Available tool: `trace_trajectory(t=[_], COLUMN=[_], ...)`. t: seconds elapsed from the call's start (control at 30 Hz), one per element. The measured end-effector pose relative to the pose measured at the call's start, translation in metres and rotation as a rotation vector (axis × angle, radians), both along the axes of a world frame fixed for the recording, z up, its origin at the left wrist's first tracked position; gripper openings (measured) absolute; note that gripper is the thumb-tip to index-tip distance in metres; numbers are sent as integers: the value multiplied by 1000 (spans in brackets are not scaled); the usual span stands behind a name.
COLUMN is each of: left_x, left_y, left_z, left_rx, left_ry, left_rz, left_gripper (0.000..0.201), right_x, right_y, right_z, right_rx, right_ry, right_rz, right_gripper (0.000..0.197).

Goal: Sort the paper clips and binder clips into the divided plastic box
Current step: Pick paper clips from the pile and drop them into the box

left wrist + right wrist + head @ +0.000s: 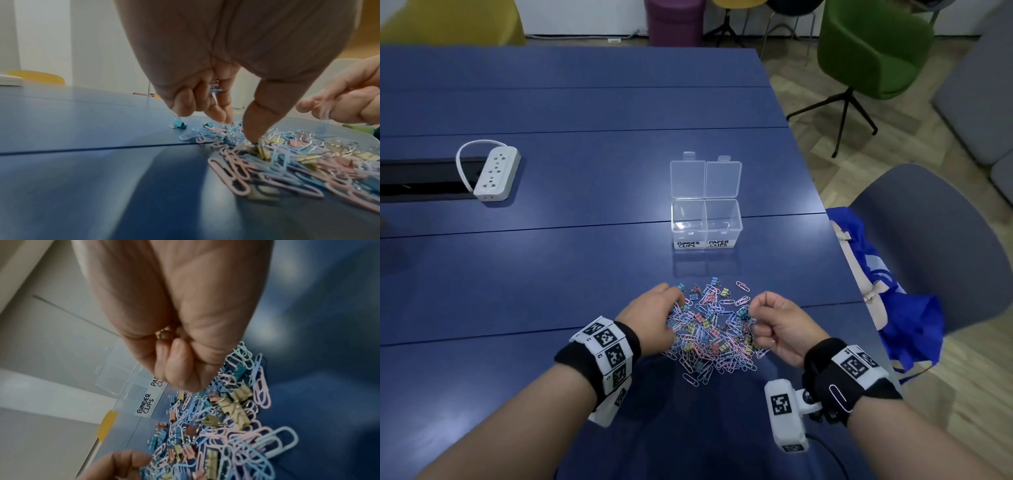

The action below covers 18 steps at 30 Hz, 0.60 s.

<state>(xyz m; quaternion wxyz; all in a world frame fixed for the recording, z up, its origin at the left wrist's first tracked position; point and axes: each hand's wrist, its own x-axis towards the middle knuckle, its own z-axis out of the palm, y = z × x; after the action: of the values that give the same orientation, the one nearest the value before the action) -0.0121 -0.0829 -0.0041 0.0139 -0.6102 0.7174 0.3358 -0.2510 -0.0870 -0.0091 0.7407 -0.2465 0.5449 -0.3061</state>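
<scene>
The left hand (pixel 654 317) hung over the near-left edge of the pile of clips (pixel 714 330), its fingers (pixel 205 104) curled downward with a few blue paper clips (pixel 214 90) caught between them, while the thumb (pixel 255 123) pointed straight down into the heap and touched it. Just beyond those curled fingers, on the far-left fringe of the heap, a teal binder clip (pixel 179 125) lay by itself on the blue table (pixel 551 260). The right hand (pixel 779 323) was held at the opposite side of the pile, its fingers drawn in toward the palm; the left wrist view showed pale pink paper clips (pixel 324 113) dangling from its fingertips, so it was pinching them. In the right wrist view the fist covered whatever lay inside, and only a small gold glint showed in the fold of the fingers. Pastel pink and blue paper clips, mixed with yellow, pink and teal binder clips, were spread between and beneath both hands. Beyond the hands, past the far side of the heap, stood the divided plastic box (pixel 707 224) with its lid open, the compartment toward the left hand labelled BINDER CLIPS and the one toward the right hand labelled PAPER CLIPS. Far off beyond the left hand lay a white power strip (pixel 496 173).
</scene>
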Motion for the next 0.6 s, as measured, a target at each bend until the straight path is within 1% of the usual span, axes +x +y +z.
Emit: trace_trajectory(t=[0.07, 0.13, 0.2, 0.27, 0.3, 0.33, 0.4, 0.5, 0.53, 0.57, 0.6], left_x=[-2, -5, -9, -12, -14, -15, -17, -16, -15, -14, -12], left_y=[-1, -1, -1, -1, -1, -1, -1, 0, 0, 1, 1], left_z=[-2, -5, -8, -9, -10, -10, -10, -10, -10, -10, -9], left_rx=[2, -20, -62, -80, -83, -88, -109, -145, -148, -147, -143], left_ry=[-28, -62, -92, -112, -118, -124, -132, -112, -98, -73, -38], left_rz=[-34, -76, -101, -94, -79, -66, -55, -39, -34, -19, 12], left_gripper=[42, 36, 26, 20, 16, 13, 9, 4, 6, 6, 4], right_x=[0, 1, 3, 2, 1, 0, -3, -6, -6, -6, -6], right_y=[2, 3, 3, 3, 3, 3, 2, 3, 3, 2, 0], right_z=[-3, -3, -3, -3, -4, -5, -9, -7, -5, -4, -3], right_rx=[-50, -154, -304, -410, -414, -397, -326, -210, -206, -228, -281], right_ry=[159, 433, 691, 834, 848, 825, 708, 510, 496, 534, 619], right_rz=[65, 200, 357, 455, 465, 452, 367, 182, 158, 175, 231], right_gripper=[20, 18, 22, 27, 29, 30, 31, 29, 31, 34, 35])
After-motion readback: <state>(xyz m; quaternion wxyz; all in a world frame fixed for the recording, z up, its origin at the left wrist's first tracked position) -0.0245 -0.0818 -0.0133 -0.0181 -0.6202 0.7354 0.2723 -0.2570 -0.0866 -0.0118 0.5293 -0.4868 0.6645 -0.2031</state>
